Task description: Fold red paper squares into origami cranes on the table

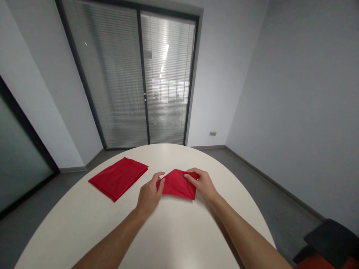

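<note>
A folded piece of red cloth or thin paper point(177, 184) is held between my two hands, close above the table. My left hand point(150, 192) pinches its left corner between thumb and fingers. At the upper right corner, my right hand point(202, 183) grips it with the thumb on top and the fingers behind. The front edge hangs a little off the tabletop and casts a shadow. To the left lies a larger red folded stack point(119, 178), flat on the table and touched by neither hand.
The round white table point(174, 231) spans the foreground. Beyond it stands a glass door with blinds point(168, 82) in a dark frame. A black and orange chair point(331, 239) is at the lower right. Grey walls stand on both sides.
</note>
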{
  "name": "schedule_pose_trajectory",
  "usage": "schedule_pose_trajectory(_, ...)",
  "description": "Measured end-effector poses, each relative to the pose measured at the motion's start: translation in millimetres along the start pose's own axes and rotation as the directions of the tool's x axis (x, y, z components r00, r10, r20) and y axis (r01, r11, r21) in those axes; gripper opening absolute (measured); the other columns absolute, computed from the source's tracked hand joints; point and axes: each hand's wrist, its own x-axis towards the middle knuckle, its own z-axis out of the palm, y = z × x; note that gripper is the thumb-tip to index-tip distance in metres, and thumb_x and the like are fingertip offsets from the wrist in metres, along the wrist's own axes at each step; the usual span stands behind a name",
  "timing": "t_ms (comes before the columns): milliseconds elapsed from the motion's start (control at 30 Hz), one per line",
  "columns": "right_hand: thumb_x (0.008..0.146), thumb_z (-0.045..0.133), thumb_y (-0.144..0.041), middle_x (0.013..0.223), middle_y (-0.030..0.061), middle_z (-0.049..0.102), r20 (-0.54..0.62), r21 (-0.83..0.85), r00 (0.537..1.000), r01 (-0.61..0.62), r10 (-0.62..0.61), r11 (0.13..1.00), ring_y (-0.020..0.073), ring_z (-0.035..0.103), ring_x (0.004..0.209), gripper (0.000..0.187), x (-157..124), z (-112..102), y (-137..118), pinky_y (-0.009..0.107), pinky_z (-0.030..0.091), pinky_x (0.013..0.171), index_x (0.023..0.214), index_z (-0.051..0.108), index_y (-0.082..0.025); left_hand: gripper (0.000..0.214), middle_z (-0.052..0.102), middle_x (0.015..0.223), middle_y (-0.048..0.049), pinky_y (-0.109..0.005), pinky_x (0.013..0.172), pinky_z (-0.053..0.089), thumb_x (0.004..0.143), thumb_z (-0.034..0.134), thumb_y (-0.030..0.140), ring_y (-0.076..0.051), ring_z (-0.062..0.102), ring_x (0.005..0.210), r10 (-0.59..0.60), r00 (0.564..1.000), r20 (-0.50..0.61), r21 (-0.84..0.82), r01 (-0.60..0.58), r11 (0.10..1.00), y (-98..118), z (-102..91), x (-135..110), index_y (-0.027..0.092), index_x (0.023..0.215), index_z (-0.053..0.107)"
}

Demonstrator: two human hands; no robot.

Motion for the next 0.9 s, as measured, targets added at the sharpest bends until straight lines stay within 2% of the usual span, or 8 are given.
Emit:
schedule_pose_trajectory(133, 0.087, 0.064, -0.041, 0.096, 0.0069, 0.075, 0.040, 0.035, 0.997, -0.069, 0.068, 0.997, 0.0232, 0.068, 0.089, 0.025, 0, 5, 8, 0.034, 0.052, 0.081, 0.095, 0.072, -0.019, 0.027, 0.066, 0.071, 0.0032, -0.024, 0.060, 0.040, 0.099, 0.043, 0.030, -0.016, 0.064, 0.065, -0.095, 0.991, 0.091, 0.006, 0.094, 0.996, 3, -0.9, 1, 0.024, 0.122, 0.057)
schedule_pose_trajectory(300, 0.088, 0.062, -0.035, 0.093, 0.0051, 0.074, 0.138, -0.215, 0.978, -0.124, 0.156, 0.969, 0.0213, 0.066, 0.081, 0.023, -3, 5, 22, 0.034, 0.050, 0.076, 0.103, 0.072, -0.020, 0.022, 0.067, 0.071, 0.0023, -0.025, 0.060, 0.036, 0.095, 0.048, 0.030, -0.017, 0.065, 0.066, -0.110, 0.974, 0.200, 0.145, 0.081, 0.986, 3, -1.4, 1, 0.026, 0.113, 0.062)
schedule_pose_trajectory(367, 0.088, 0.061, -0.029, 0.097, 0.0066, 0.074, 0.144, -0.343, 0.982, -0.064, 0.120, 0.937, 0.0219, 0.066, 0.086, 0.022, -4, 4, 22, 0.035, 0.050, 0.082, 0.105, 0.072, -0.020, 0.023, 0.071, 0.077, -0.0005, -0.026, 0.062, 0.038, 0.096, 0.048, 0.032, -0.019, 0.068, 0.072, -0.100, 0.967, 0.236, 0.208, 0.051, 0.977, 4, -1.0, 0, 0.027, 0.113, 0.062)
schedule_pose_trajectory(467, 0.088, 0.059, -0.020, 0.112, 0.0089, 0.071, 0.150, -0.484, 0.988, 0.091, -0.020, 0.870, 0.0246, 0.061, 0.106, 0.022, -5, 4, 12, 0.038, 0.045, 0.097, 0.104, 0.074, -0.020, 0.025, 0.075, 0.087, -0.0045, -0.028, 0.064, 0.042, 0.097, 0.045, 0.033, -0.022, 0.071, 0.079, -0.101, 0.960, 0.262, 0.276, 0.026, 0.961, 5, 0.4, -2, 0.026, 0.115, 0.062)
schedule_pose_trajectory(600, 0.096, 0.051, -0.026, 0.121, 0.0100, 0.068, 0.248, -0.472, 0.965, 0.198, -0.085, 0.859, 0.0240, 0.060, 0.110, 0.030, -12, 14, -7, 0.038, 0.045, 0.100, 0.116, 0.072, -0.019, 0.025, 0.075, 0.091, -0.0062, -0.030, 0.068, 0.046, 0.097, 0.045, 0.030, -0.023, 0.071, 0.083, -0.111, 0.961, 0.253, 0.323, 0.024, 0.946, 6, 2.2, -3, 0.024, 0.116, 0.061)
schedule_pose_trajectory(667, 0.097, 0.049, -0.029, 0.126, 0.0097, 0.067, 0.331, -0.436, 0.935, 0.272, -0.128, 0.858, 0.0240, 0.060, 0.114, 0.034, -18, 22, -13, 0.038, 0.044, 0.103, 0.124, 0.068, -0.020, 0.023, 0.074, 0.096, -0.0076, -0.033, 0.075, 0.049, 0.096, 0.046, 0.026, -0.024, 0.070, 0.091, -0.065, 0.974, 0.218, 0.318, -0.008, 0.948, 5, 2.4, -2, 0.022, 0.111, 0.062)
schedule_pose_trajectory(767, 0.098, 0.048, -0.028, 0.134, 0.0112, 0.063, 0.417, -0.383, 0.891, 0.349, -0.177, 0.856, 0.0256, 0.055, 0.124, 0.037, -23, 33, -15, 0.040, 0.040, 0.109, 0.130, 0.065, -0.017, 0.025, 0.070, 0.114, -0.0100, -0.037, 0.093, 0.048, 0.093, 0.047, 0.018, -0.025, 0.064, 0.108, 0.099, 0.978, 0.182, 0.243, -0.142, 0.960, 5, 3.3, -1, 0.019, 0.111, 0.064)
schedule_pose_trajectory(900, 0.098, 0.048, -0.029, 0.142, 0.0126, 0.057, 0.457, -0.325, 0.869, 0.362, -0.190, 0.874, 0.0254, 0.049, 0.134, 0.044, -24, 34, -10, 0.043, 0.035, 0.115, 0.140, 0.056, -0.017, 0.046, 0.052, 0.148, -0.0115, -0.040, 0.114, 0.035, 0.096, 0.041, 0.021, -0.021, 0.048, 0.136, 0.247, 0.910, 0.334, 0.103, -0.296, 0.950, 3, 9.2, -5, 0.016, 0.142, 0.048)
